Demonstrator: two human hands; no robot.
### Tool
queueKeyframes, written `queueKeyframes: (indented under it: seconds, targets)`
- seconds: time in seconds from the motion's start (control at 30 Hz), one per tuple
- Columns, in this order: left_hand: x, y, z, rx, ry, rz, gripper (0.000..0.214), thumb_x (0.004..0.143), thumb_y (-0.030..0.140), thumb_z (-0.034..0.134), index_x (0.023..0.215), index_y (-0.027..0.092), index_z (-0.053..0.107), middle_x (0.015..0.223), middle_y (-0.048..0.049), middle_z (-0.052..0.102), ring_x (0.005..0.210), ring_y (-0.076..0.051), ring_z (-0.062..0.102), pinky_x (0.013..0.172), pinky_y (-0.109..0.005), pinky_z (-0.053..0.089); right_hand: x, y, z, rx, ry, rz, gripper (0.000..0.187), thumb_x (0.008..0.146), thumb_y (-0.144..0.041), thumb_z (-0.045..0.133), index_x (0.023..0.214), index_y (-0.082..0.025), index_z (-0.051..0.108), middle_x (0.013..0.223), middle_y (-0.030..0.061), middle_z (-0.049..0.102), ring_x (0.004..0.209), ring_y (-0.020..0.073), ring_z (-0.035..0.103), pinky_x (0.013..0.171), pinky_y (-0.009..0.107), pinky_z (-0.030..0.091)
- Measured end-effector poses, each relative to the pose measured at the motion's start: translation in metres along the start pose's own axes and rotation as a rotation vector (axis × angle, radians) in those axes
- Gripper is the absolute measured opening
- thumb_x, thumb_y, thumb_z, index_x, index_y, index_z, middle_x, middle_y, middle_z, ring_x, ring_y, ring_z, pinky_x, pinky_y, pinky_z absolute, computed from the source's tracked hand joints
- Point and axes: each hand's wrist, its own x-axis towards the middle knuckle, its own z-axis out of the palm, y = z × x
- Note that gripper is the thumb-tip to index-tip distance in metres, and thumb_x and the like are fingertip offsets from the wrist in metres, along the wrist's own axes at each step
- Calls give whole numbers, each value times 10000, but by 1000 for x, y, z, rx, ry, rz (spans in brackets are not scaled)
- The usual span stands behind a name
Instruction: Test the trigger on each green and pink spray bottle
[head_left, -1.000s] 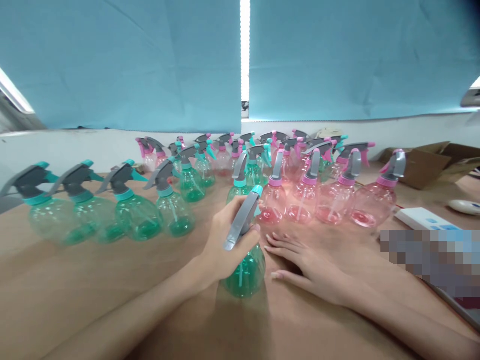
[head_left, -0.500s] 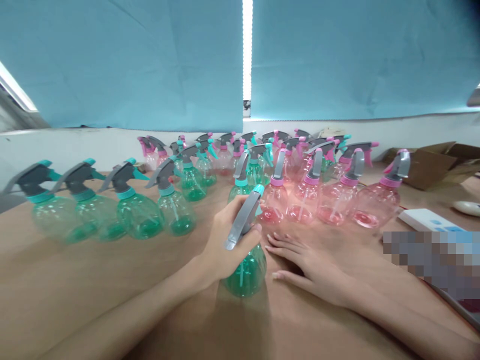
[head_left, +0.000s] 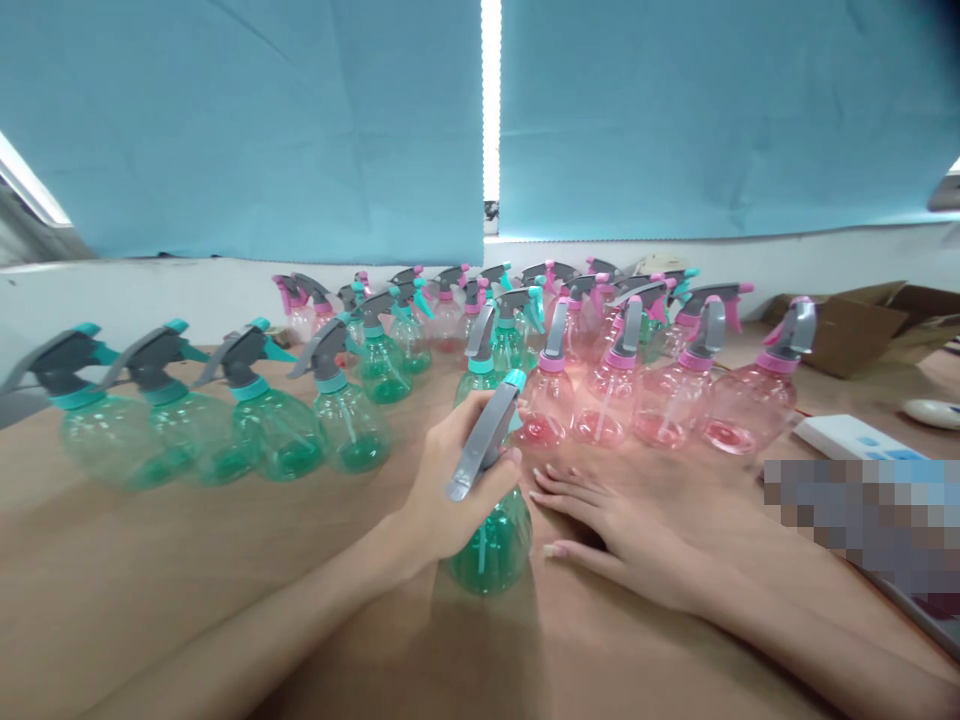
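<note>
My left hand [head_left: 442, 480] is wrapped round the neck of a green spray bottle [head_left: 491, 550], which stands upright in front of me. Its grey trigger head with a turquoise nozzle tip shows above my fingers. To the right of that bottle, my right hand [head_left: 607, 520] lies on the wooden table [head_left: 337, 630], fingers stretched out and holding nothing. Just beyond my right hand stand pink spray bottles [head_left: 600, 410] in a row. A row of green spray bottles [head_left: 281, 430] is on the left, and another green bottle [head_left: 480, 372] is partly hidden behind my left hand.
More pink and green spray bottles [head_left: 448, 318] crowd the back of the table. An open cardboard box [head_left: 862, 325] lies at the back right. Nearer are a white box [head_left: 847, 437], a white rounded object [head_left: 930, 412] and a blurred-out patch. Blue curtains [head_left: 247, 130] hang behind.
The view has shifted very slightly. Both hands and the bottles keep their places.
</note>
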Motion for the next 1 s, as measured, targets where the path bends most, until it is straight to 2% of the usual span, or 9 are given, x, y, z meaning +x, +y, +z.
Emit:
queueKeyframes:
  seconds: [0.3,0.47,0.8,1.0]
  targets:
    - [1,2,-1,-6,-5,-18,158,807,213,532,961,185,513,830,-4,582,635,-125,505,594,-285,404,0,0,-1,14,26,-18,623,933,-611,483,1444,-254,466,1535,55,387,1436,297,307,1181,537,234]
    - [1,2,0,13,-10,-21,163,803,208,526,964,186,514,793,10,558,622,-120,492,593,-281,397,1,-1,-3,6,0,-10,640,934,-620,470,1450,-243,457,1539,55,381,1442,298,291,1183,531,236]
    - [1,6,-1,17,-23,-31,161,790,203,520,951,187,511,738,25,528,590,-111,458,553,-259,369,0,0,0,15,27,-13,629,929,-619,483,1436,-246,478,1538,52,382,1436,296,307,1184,535,230]
    - [4,6,-3,19,-15,2,88,767,162,521,808,202,453,649,57,461,535,-90,373,519,-245,319,0,1,1,19,29,-8,633,928,-624,481,1439,-251,471,1536,48,386,1437,294,305,1182,538,231]
